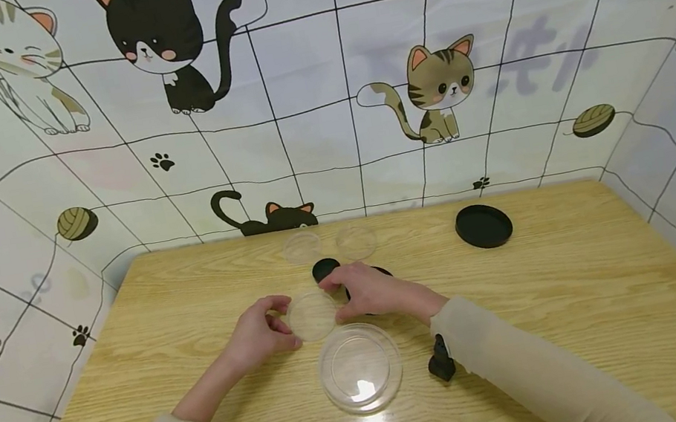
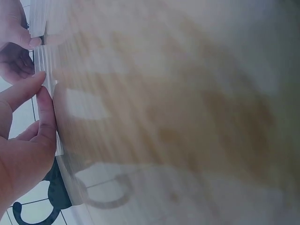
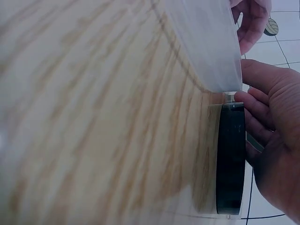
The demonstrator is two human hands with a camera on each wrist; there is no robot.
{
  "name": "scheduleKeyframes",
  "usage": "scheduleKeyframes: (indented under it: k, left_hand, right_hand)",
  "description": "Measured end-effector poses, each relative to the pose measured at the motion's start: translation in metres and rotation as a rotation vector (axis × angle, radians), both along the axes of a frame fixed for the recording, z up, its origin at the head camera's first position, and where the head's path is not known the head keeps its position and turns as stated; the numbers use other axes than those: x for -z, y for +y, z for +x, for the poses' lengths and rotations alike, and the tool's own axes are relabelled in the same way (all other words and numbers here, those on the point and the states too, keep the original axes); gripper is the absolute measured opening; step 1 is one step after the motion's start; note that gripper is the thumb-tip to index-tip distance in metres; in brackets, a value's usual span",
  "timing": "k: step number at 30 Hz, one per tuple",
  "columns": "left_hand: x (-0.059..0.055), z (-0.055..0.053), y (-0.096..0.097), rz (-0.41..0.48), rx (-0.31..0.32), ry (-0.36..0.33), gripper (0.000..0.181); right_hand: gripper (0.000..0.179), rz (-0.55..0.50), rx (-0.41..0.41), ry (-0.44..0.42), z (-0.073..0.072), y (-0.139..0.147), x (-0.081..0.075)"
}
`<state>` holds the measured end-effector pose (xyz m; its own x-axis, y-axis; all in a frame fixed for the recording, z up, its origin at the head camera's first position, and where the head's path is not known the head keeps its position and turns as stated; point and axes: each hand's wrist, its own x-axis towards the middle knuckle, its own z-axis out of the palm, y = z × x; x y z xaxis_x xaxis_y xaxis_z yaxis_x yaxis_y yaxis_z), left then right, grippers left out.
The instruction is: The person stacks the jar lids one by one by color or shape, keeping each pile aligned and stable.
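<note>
In the head view, a small clear round dish (image 1: 312, 317) lies on the wooden table between both hands. The left hand (image 1: 262, 330) has its curved thumb and fingers at the dish's left rim. On the opposite rim are the thumb and fingertips of the right hand (image 1: 371, 290). A black round dish (image 1: 384, 271) is partly hidden beneath the right hand; its dark side wall (image 3: 230, 159) shows in the right wrist view. Nearer the person lies a larger clear round dish (image 1: 361, 367). A small black disc (image 1: 325, 268) sits just beyond the right fingertips.
Two clear round pieces, one on the left (image 1: 302, 247) and one on the right (image 1: 356, 242), lie near the table's back edge. Farther right is a black round dish (image 1: 483, 225). A cat-patterned cloth (image 1: 324, 130) encloses the table (image 1: 569, 291) at the back and sides.
</note>
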<state>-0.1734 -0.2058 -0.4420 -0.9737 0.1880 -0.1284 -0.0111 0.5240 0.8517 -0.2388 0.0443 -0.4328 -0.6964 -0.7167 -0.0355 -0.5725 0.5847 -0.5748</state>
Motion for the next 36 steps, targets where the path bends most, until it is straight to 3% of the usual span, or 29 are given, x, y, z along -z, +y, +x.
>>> scheduleKeyframes:
  k: [9, 20, 28, 36]
  left_hand:
    - [-0.002, -0.001, 0.002, 0.006, 0.011, 0.02, 0.07]
    - [-0.011, -0.003, -0.002, 0.127, 0.046, 0.027, 0.068]
    - [-0.018, 0.005, 0.004, 0.19, 0.056, 0.002, 0.071]
    - [-0.026, 0.019, 0.015, 0.217, 0.089, 0.013, 0.068]
  right_hand:
    - [0.058, -0.047, 0.023, -0.057, -0.002, 0.001, 0.001]
    - [0.061, -0.177, 0.001, -0.111, -0.002, 0.01, -0.01]
    - [0.059, -0.295, -0.002, -0.22, 0.004, 0.022, -0.014]
    - [0.061, -0.329, 0.037, -0.283, 0.02, 0.035, -0.021]
